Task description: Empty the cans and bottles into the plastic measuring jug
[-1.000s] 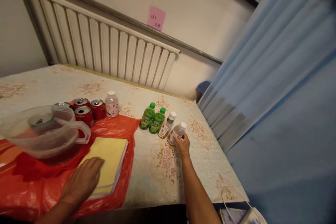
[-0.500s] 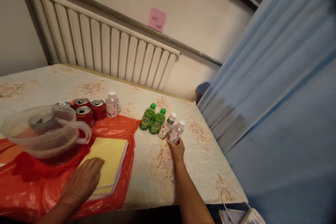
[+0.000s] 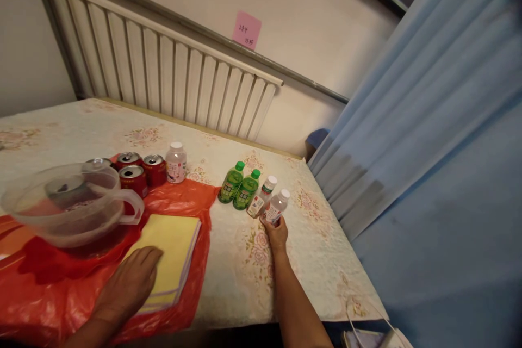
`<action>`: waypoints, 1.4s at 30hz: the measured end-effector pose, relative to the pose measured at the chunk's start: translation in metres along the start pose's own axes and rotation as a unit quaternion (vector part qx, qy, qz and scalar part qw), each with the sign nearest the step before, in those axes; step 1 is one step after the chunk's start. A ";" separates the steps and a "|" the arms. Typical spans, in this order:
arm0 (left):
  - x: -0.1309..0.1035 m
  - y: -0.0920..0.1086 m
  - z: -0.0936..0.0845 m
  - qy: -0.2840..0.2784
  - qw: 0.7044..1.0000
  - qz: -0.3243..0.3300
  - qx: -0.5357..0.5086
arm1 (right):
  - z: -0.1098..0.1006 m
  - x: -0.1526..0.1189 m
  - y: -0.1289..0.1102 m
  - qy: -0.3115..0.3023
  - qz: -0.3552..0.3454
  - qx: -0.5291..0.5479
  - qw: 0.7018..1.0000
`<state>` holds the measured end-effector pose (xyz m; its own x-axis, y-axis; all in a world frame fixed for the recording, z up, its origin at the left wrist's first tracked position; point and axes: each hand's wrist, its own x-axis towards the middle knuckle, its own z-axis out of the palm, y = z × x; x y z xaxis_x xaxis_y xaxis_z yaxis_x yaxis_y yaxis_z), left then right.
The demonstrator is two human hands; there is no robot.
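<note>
To the left of our stack of yellow cloths (image 3: 173, 258) we have a translucent plastic jug (image 3: 92, 225), its handle pointing to the right, standing on the crinkled red plastic sheet (image 3: 191, 196) that also spreads under the stack. A darker can shows through its wall; whether it sits inside or behind, we cannot tell. Beyond the stack and a little left, red drink cans (image 3: 134, 184) stand upright in a tight cluster, their tops facing us. Our left hand (image 3: 136, 277) lies palm down on the near left part of the stack, fingers extended and close together, gripping nothing. Directly beyond the stack, just beside the cans, we see a clear white-capped bottle (image 3: 176, 166) with a pink label, upright. Farther beyond, a white radiator (image 3: 163, 65) runs along the wall.

To the right of the stack, on the flowered cover of the counter (image 3: 318, 277), comes a close row: two green-capped green tea bottles (image 3: 247, 193), then a slimmer bottle with a white cap and green neck band (image 3: 256, 205), then a clear bottle with a white cap (image 3: 276, 206). Our right hand (image 3: 277, 234) has its fingers closed around the lower part of this last one. Farthest right of the stack hangs a blue curtain (image 3: 408, 147).
</note>
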<state>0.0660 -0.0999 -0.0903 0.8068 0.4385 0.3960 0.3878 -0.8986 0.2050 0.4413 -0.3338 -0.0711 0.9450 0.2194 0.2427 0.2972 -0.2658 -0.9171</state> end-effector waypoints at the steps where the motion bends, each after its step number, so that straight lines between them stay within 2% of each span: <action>1: 0.000 0.000 0.000 0.002 1.000 0.003 0.002 | 0.000 0.000 0.001 -0.002 -0.001 0.003 1.000; 27: -0.002 -0.005 0.008 0.022 1.000 0.006 -0.003 | 0.001 -0.002 -0.003 0.006 -0.017 -0.011 1.000; 42: 0.000 -0.004 0.004 -0.001 1.000 -0.005 0.002 | -0.001 -0.003 -0.002 -0.006 -0.008 0.004 1.000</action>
<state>0.0665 -0.0968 -0.0947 0.8036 0.4476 0.3922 0.3980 -0.8942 0.2050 0.4380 -0.3350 -0.0697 0.9381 0.2353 0.2541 0.3118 -0.2547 -0.9154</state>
